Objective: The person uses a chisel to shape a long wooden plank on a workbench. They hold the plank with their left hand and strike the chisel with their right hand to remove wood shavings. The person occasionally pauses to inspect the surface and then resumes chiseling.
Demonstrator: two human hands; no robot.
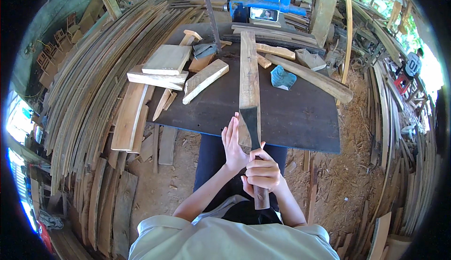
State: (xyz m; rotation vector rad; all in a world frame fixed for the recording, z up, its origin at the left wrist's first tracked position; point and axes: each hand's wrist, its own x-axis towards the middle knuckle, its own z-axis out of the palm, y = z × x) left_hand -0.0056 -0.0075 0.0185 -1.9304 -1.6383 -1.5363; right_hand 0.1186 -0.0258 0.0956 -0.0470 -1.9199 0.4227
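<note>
My right hand (263, 171) is wrapped round the wooden handle of a broad chisel-like tool (252, 127) with a dark blade that flares toward its far end. Its blade lies over the near part of a long board (249, 67), which runs away from me across the dark worktable (300, 119). My left hand (233, 142) is open, fingers straight and close to the left side of the blade and board. Whether its palm touches the board cannot be made out. The board's near end is partly hidden by the tool and hands.
Wood blocks (167, 59), offcuts (205, 80) and a crumpled blue piece (283, 77) lie on the table. A phone (264, 14) stands at the back. Stacked planks (108, 67) line the left; more lie right. A person (412, 65) sits far right on a red stool (402, 83).
</note>
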